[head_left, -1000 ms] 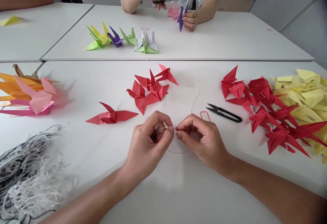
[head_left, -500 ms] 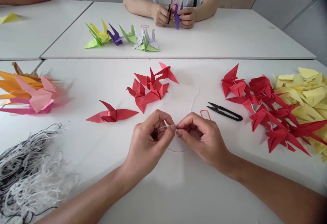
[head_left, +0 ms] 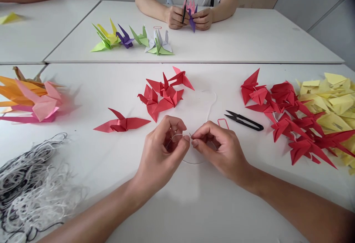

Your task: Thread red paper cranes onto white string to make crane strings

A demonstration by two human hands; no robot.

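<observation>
My right hand (head_left: pixel 222 150) pinches a thin dark needle between thumb and forefinger; only its tip shows. My left hand (head_left: pixel 166 150) is just beside it, fingers loosely curled, thumb and forefinger slightly apart. A white string (head_left: pixel 175 135) loops through the left hand towards the needle; whether it passes through the eye is too small to tell. More of the string hangs below the hands and trails on the table behind the right hand. Near the left hand lies a single red paper crane (head_left: pixel 122 124), with a cluster of red cranes (head_left: pixel 165 95) beyond.
Right of my hands lie black thread snips (head_left: pixel 244 120), a red paper clip (head_left: pixel 223 124), a red crane pile (head_left: pixel 294 119) and yellow folded papers (head_left: pixel 338 102). Tangled strings (head_left: pixel 30 187) and orange and pink cranes (head_left: pixel 41 100) are left. Opposite, a person's hands (head_left: pixel 176 17) hold scissors and a purple crane.
My left thumb and forefinger have parted and drawn slightly away from the right fingertips, showing the string between them. My right hand has barely moved.
</observation>
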